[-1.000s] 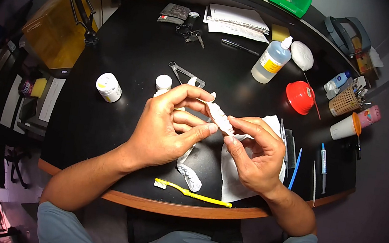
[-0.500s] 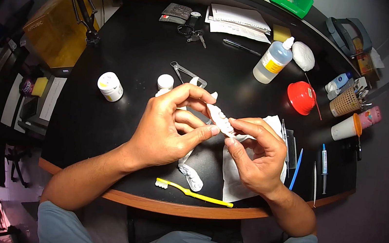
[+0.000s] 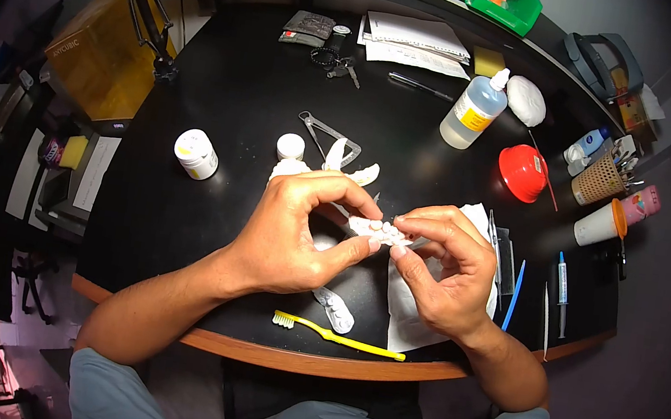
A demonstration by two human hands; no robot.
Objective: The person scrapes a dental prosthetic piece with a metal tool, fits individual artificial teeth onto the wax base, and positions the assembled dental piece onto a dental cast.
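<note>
A small white dental model piece with a row of teeth [image 3: 382, 232] is pinched between the fingertips of both hands above the desk. My left hand [image 3: 290, 233] grips its left end with thumb and fingers. The right end sits in the pinch of my right hand [image 3: 451, 263], over a white tissue [image 3: 403, 307]. Below my left hand lies another white dental model piece [image 3: 334, 309], near a yellow toothbrush [image 3: 344, 340]. More white model pieces [image 3: 336, 155] rest behind my left hand, partly hidden by it, beside a metal caliper [image 3: 313, 124] and a white-lidded jar [image 3: 290, 147].
A white bottle [image 3: 196, 154] stands at left. Toward the right are a liquid bottle [image 3: 473, 113], a red bowl [image 3: 522, 173] and a white cup [image 3: 599, 223]. A syringe [image 3: 562, 294] and a blue stick [image 3: 515, 294] lie right of the tissue.
Both hands have turned the held dental model piece from a steep slant to nearly level. My left fingers have come down closer to my right fingertips. The view has shifted slightly.
</note>
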